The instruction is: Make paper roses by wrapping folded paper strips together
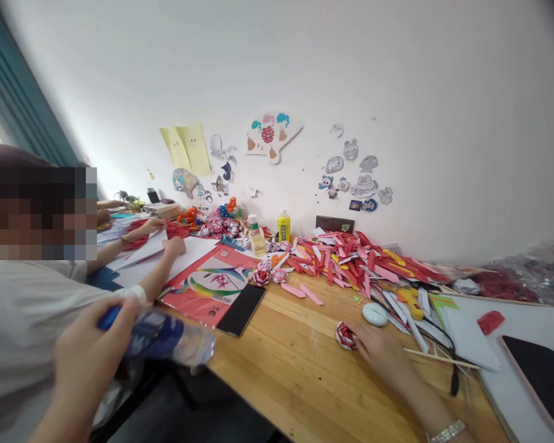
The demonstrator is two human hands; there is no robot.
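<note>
My left hand (95, 351) is wrapped round a clear plastic water bottle (159, 335) with a blue label, tilted on its side in front of the table's left edge. My right hand (373, 347) has its fingers closed on a red and white folded-paper flower (346, 336) at the tabletop. Past that forearm, a thin pale stick (441, 358) shows; whether it joins the flower is hidden. Just beyond my right hand sits a white computer mouse (375, 314). More folded-paper flowers (261, 276) stand in a small group farther back.
A co-worker (32, 320) at the left handles white paper (184, 255). A black phone (241, 309) lies beside a red paper pack (212, 280). Paper strips (346, 258) pile against the wall, near a yellow glue gun (410, 303), two drink bottles (284, 226) and, at right, a tablet-like black device (542, 375).
</note>
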